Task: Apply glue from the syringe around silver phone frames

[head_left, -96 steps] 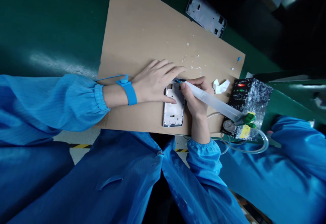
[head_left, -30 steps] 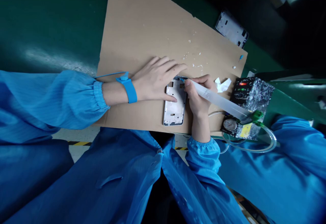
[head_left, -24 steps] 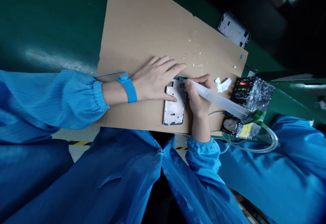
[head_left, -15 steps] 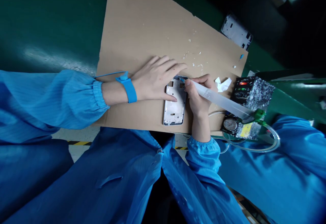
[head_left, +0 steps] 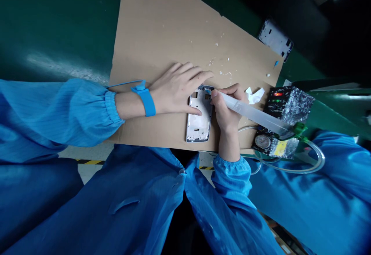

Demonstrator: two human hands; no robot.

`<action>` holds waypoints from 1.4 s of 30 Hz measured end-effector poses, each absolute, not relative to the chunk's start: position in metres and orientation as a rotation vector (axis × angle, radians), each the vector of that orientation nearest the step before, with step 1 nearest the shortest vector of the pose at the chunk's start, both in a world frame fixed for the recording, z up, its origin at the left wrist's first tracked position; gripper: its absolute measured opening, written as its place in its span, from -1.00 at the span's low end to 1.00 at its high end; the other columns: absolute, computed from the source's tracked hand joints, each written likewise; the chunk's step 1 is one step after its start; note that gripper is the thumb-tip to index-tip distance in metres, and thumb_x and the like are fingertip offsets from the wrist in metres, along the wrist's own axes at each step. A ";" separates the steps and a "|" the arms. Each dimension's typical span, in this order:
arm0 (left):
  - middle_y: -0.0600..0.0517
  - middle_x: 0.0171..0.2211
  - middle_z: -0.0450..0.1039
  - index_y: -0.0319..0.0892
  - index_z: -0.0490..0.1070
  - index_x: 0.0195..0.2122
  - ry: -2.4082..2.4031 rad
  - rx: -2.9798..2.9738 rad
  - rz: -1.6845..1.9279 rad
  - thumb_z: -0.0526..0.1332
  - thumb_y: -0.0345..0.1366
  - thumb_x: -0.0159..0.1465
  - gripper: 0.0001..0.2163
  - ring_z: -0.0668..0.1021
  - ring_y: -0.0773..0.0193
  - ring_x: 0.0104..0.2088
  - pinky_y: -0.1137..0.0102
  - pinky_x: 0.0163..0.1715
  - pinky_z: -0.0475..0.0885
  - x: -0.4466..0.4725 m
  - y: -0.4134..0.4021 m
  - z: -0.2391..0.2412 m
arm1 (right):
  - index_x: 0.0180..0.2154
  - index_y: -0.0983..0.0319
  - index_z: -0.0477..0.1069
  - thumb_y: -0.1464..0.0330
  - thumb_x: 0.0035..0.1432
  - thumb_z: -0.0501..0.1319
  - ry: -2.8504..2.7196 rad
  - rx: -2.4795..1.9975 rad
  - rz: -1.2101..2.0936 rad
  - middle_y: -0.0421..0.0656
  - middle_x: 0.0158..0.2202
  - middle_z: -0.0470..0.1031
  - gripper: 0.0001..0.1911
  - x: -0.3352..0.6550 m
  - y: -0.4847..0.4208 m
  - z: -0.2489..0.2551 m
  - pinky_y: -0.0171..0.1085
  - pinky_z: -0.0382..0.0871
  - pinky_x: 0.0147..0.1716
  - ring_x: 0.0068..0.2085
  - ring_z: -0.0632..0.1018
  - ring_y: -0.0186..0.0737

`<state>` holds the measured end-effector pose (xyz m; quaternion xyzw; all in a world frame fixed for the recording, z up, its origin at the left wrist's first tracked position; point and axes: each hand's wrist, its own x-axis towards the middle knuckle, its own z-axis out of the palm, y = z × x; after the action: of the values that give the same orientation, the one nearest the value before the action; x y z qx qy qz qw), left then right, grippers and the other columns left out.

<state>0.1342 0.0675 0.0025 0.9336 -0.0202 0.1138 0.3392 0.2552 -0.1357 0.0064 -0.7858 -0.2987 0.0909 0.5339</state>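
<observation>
A white phone frame [head_left: 199, 120] lies on a brown cardboard sheet [head_left: 162, 34]. My left hand [head_left: 176, 89] rests flat on the frame's upper left part, fingers stretched out, a blue wrist strap [head_left: 145, 99] on its wrist. My right hand [head_left: 227, 108] is closed around a translucent glue syringe [head_left: 252, 113], held like a pen, its blue tip at the frame's top right corner. A green fitting [head_left: 298, 129] and a clear hose [head_left: 307, 162] lead off the syringe's back end.
A black dispenser box [head_left: 285, 104] with a red light and a gauge [head_left: 263, 141] stands right of the cardboard. A crumpled white scrap [head_left: 253, 94] lies beside it. A second phone frame [head_left: 275, 40] lies on the green table [head_left: 52, 26] at the far right. Glue crumbs dot the cardboard.
The second phone frame on the table has slid steadily to the right along the far side. My hands stay on the near frame, with the syringe tip barely shifting at its top edge.
</observation>
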 end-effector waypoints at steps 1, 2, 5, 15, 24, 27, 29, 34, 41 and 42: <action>-0.29 0.35 0.59 -0.14 0.37 0.56 -0.054 2.430 0.294 0.59 0.12 0.27 -0.08 0.53 -0.37 0.34 -0.17 0.34 0.42 0.134 0.068 0.003 | -0.29 0.05 0.44 -0.27 0.33 0.54 -0.713 -1.858 0.223 -0.29 -0.44 0.53 -0.39 0.255 -0.136 0.006 -0.14 0.60 -0.46 -0.50 0.46 -0.23; -0.29 0.34 0.60 -0.14 0.37 0.56 -0.055 2.429 0.293 0.59 0.11 0.27 -0.09 0.53 -0.37 0.35 -0.17 0.34 0.41 0.134 0.068 0.003 | -0.29 0.06 0.44 -0.25 0.34 0.55 -0.712 -1.845 0.228 -0.28 -0.44 0.53 -0.40 0.255 -0.136 0.006 -0.12 0.61 -0.45 -0.50 0.46 -0.23; -0.28 0.32 0.61 -0.14 0.36 0.57 -0.062 2.416 0.299 0.58 0.13 0.28 -0.08 0.52 -0.37 0.36 -0.17 0.35 0.40 0.134 0.068 0.002 | -0.29 0.06 0.46 -0.21 0.35 0.57 -0.712 -1.825 0.218 -0.26 -0.43 0.54 -0.43 0.255 -0.136 0.006 -0.10 0.59 -0.47 -0.49 0.48 -0.20; -0.31 0.38 0.57 -0.13 0.34 0.59 -0.062 2.401 0.278 0.62 0.11 0.26 -0.04 0.51 -0.42 0.38 -0.18 0.37 0.37 0.134 0.068 0.003 | -0.29 0.07 0.43 -0.27 0.34 0.53 -0.705 -1.885 0.213 -0.28 -0.44 0.52 -0.38 0.255 -0.137 0.006 -0.11 0.56 -0.47 -0.49 0.45 -0.21; -0.28 0.34 0.59 -0.10 0.34 0.59 -0.049 2.407 0.288 0.59 0.18 0.26 -0.04 0.52 -0.40 0.36 -0.19 0.34 0.39 0.134 0.067 0.001 | -0.30 0.05 0.43 -0.25 0.37 0.53 -0.741 -1.880 0.182 -0.26 -0.45 0.50 -0.40 0.256 -0.136 0.005 -0.05 0.61 -0.42 -0.50 0.45 -0.17; -0.29 0.35 0.59 -0.12 0.35 0.58 -0.053 2.411 0.275 0.60 0.15 0.27 -0.05 0.52 -0.40 0.36 -0.19 0.34 0.38 0.134 0.068 0.002 | -0.31 0.05 0.43 -0.28 0.34 0.53 -0.736 -1.878 0.184 -0.25 -0.46 0.51 -0.38 0.255 -0.136 0.006 -0.07 0.59 -0.46 -0.50 0.45 -0.18; -0.30 0.37 0.58 -0.13 0.34 0.59 -0.055 2.408 0.265 0.60 0.15 0.27 -0.04 0.51 -0.41 0.37 -0.19 0.36 0.37 0.134 0.068 0.002 | -0.32 0.06 0.44 -0.28 0.33 0.54 -0.722 -1.877 0.189 -0.26 -0.46 0.52 -0.37 0.255 -0.136 0.007 -0.09 0.58 -0.46 -0.49 0.46 -0.18; -0.30 0.37 0.57 -0.13 0.33 0.59 -0.065 2.400 0.265 0.58 0.17 0.28 -0.04 0.49 -0.41 0.40 -0.18 0.37 0.36 0.134 0.068 0.003 | -0.31 0.07 0.45 -0.27 0.31 0.56 -0.687 -1.882 0.244 -0.27 -0.45 0.53 -0.37 0.255 -0.137 0.009 -0.05 0.67 -0.40 -0.48 0.47 -0.18; -0.31 0.39 0.56 -0.15 0.34 0.59 -0.063 2.400 0.272 0.57 0.19 0.29 -0.04 0.50 -0.40 0.38 -0.18 0.36 0.36 0.135 0.067 0.001 | -0.29 0.06 0.46 -0.26 0.35 0.53 -0.726 -1.916 0.216 -0.23 -0.44 0.52 -0.40 0.258 -0.139 0.006 0.00 0.72 -0.30 -0.44 0.52 -0.13; -0.31 0.39 0.56 -0.14 0.33 0.59 -0.062 2.397 0.273 0.57 0.19 0.29 -0.04 0.50 -0.40 0.38 -0.19 0.37 0.35 0.135 0.067 0.001 | -0.29 0.05 0.46 -0.26 0.36 0.53 -0.732 -1.911 0.216 -0.24 -0.44 0.51 -0.41 0.257 -0.139 0.006 -0.01 0.71 -0.31 -0.44 0.51 -0.13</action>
<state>0.1353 0.0671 0.0005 0.9282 -0.0241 0.1058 0.3559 0.2575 -0.1392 0.0055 -0.7956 -0.3047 0.0900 0.5158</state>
